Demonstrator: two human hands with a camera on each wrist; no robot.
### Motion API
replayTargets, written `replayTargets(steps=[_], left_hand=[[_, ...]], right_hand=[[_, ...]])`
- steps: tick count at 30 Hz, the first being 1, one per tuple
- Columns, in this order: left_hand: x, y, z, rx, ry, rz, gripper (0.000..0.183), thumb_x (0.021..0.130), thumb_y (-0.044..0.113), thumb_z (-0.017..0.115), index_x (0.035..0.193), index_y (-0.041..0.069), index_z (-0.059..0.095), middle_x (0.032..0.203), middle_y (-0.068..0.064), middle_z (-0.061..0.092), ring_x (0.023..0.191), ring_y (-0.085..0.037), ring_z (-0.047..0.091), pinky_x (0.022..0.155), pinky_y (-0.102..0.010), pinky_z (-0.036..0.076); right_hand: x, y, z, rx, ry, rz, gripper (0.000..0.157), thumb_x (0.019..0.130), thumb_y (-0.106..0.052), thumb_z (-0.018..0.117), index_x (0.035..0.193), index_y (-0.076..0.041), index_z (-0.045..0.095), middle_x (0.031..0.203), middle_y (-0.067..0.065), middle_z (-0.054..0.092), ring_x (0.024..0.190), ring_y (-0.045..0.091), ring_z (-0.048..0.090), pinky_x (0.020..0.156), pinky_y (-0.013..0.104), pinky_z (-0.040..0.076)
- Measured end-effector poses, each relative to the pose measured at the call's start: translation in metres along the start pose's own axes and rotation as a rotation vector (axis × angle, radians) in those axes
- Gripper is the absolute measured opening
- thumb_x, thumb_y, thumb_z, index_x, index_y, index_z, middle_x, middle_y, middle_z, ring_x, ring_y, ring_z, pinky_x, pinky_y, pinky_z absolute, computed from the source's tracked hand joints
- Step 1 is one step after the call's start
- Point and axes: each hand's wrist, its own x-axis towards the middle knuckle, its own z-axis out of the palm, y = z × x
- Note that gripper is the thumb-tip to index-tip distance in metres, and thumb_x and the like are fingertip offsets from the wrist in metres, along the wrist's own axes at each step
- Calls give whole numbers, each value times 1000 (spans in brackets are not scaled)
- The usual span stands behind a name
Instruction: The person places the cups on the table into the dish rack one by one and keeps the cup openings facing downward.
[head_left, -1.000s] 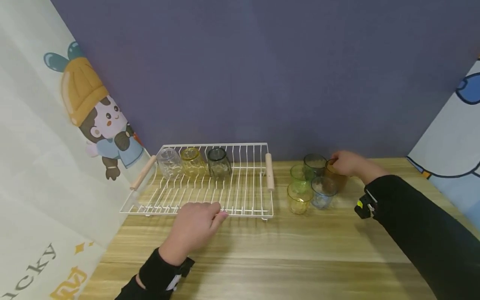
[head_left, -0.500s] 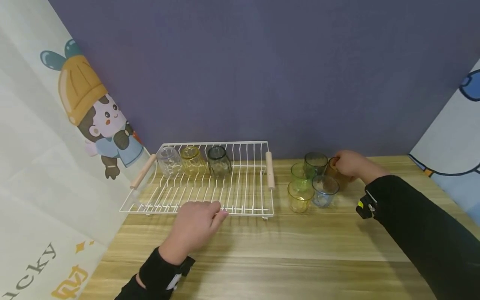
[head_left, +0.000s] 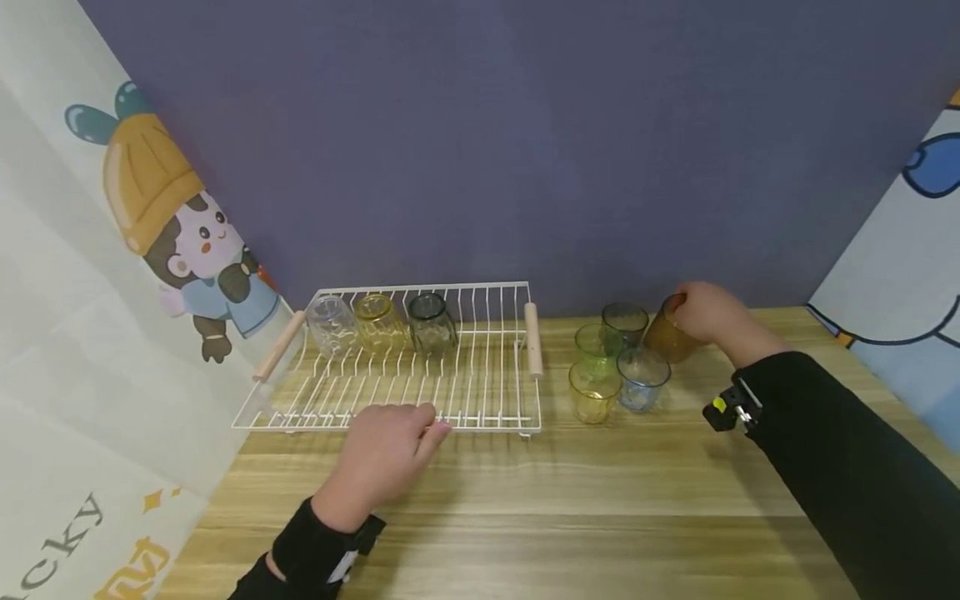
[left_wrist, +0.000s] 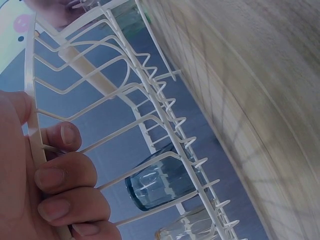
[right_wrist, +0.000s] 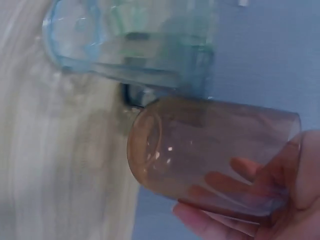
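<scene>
My left hand (head_left: 386, 454) grips the front rail of a white wire dish rack (head_left: 491, 429); in the left wrist view its fingers (left_wrist: 75, 205) curl round the rail. My right hand (head_left: 716, 321) holds an amber glass (head_left: 663, 337) near its mouth, tilted and raised off the table. The right wrist view shows fingers (right_wrist: 210, 225) through and alongside its wall. Beside that glass stand a dark grey glass (head_left: 624, 323), a green glass (head_left: 597, 350), a blue glass (head_left: 643, 382) and a yellow glass (head_left: 594, 396), all upright.
At the rack's back left, a clear glass (head_left: 332, 329), a yellow glass (head_left: 381, 329) and a dark glass (head_left: 432, 329) stand in a row. Wooden handles, such as the right handle (head_left: 532, 340), rise at both ends. A dark blue panel (head_left: 487, 150) closes off the table's back.
My right hand has lifted the amber glass up from its place among the other glasses. My left hand has kept its grip on the rack. The head view has shifted slightly.
</scene>
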Motion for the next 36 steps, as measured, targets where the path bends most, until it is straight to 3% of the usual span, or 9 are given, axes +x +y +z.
replayTargets(steps=[2, 4, 8, 13, 20, 24, 27, 31, 36], left_hand=[[0, -1, 1, 1, -11, -2, 45, 108, 46, 50, 71, 24, 37, 56, 10, 29, 47, -8, 26, 49, -27, 25], [0, -1, 1, -2, -18, -5, 44, 108, 45, 51, 71, 24, 37, 56, 10, 29, 47, -8, 26, 49, -27, 25], [0, -1, 1, -6, -22, -7, 44, 107, 44, 53, 71, 24, 37, 57, 9, 30, 48, -8, 27, 49, -27, 25], [0, -2, 3, -10, -21, -9, 44, 107, 45, 52, 72, 24, 37, 57, 9, 30, 48, -8, 28, 49, -28, 26], [-1, -4, 2, -17, -22, -2, 44, 108, 46, 51, 72, 24, 37, 57, 9, 30, 48, -8, 27, 49, -27, 25], [0, -3, 3, -16, -16, 7, 44, 107, 47, 51, 72, 24, 37, 57, 10, 30, 48, -8, 27, 49, -27, 25], [1, -3, 4, -15, -16, 10, 44, 108, 46, 51, 72, 24, 37, 57, 10, 29, 47, -8, 27, 49, -27, 25], [1, -3, 3, -11, -7, 14, 43, 107, 45, 53, 72, 24, 37, 57, 10, 30, 47, -8, 28, 49, -28, 27], [0, -5, 1, -5, -9, 13, 43, 107, 43, 54, 72, 24, 38, 57, 10, 31, 48, -7, 30, 49, -28, 29]], right_hand=[[-4, -1, -4, -31, 34, 16, 19, 100, -7, 37, 107, 6, 49, 103, 29, 51, 83, 37, 49, 72, 48, 39], [-9, -4, -8, -41, 59, 28, 34, 101, -5, 37, 128, 11, 47, 123, 35, 50, 100, 45, 52, 78, 54, 42], [-22, -15, -16, -19, 118, 39, 45, 100, -4, 36, 142, 11, 41, 135, 36, 46, 114, 52, 50, 83, 59, 45], [-34, -34, -13, 159, 203, 36, 46, 99, -3, 34, 144, 3, 44, 139, 32, 46, 117, 50, 48, 81, 58, 43], [-51, -57, 11, 453, 361, -9, 44, 102, -4, 29, 139, -5, 52, 132, 20, 54, 93, 36, 53, 69, 47, 43], [-61, -64, 26, 560, 446, -27, 44, 101, -2, 31, 137, -8, 57, 133, 15, 55, 97, 30, 52, 68, 40, 44], [-67, -73, 38, 655, 448, -91, 45, 100, 3, 31, 133, -7, 59, 130, 13, 56, 105, 26, 52, 72, 34, 48], [-71, -91, 53, 742, 389, -219, 44, 98, 9, 29, 129, -2, 59, 126, 15, 59, 112, 26, 57, 79, 27, 56], [-75, -113, 65, 755, 358, -306, 45, 97, 12, 31, 125, -3, 62, 122, 14, 63, 103, 24, 57, 71, 27, 52]])
